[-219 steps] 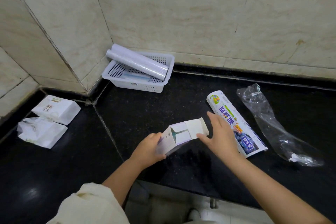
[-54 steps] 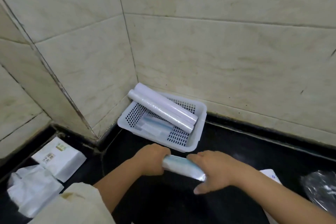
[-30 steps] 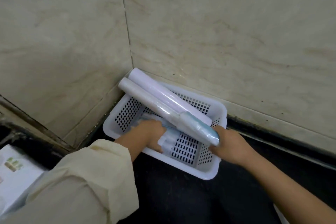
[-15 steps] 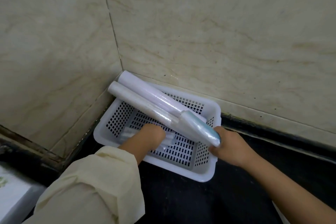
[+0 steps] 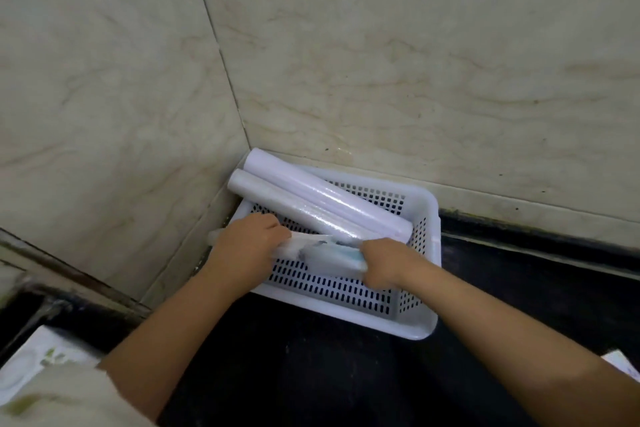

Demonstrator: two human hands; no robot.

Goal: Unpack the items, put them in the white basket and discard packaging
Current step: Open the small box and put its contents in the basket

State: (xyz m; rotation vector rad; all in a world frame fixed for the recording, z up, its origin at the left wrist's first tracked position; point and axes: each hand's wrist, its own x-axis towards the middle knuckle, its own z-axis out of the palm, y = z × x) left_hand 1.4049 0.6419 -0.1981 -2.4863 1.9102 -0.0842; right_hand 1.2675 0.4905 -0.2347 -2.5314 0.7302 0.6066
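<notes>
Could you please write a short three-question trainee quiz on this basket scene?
1. True or false: both hands are on the bluish roll over the white basket.
2. How many long white rolls lie across the basket behind it?
3. The basket sits: A) in the wall corner, B) mid-counter, C) on the floor?

Key: 1 true; 2 two; 3 A. The left hand and right hand grip opposite ends.

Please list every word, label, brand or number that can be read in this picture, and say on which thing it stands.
None can be read.
White pack, lower left: green marks, too blurred.
Roll held in both hands: blue-grey print, blurred.
Two rolls in the basket: no print seen.
</notes>
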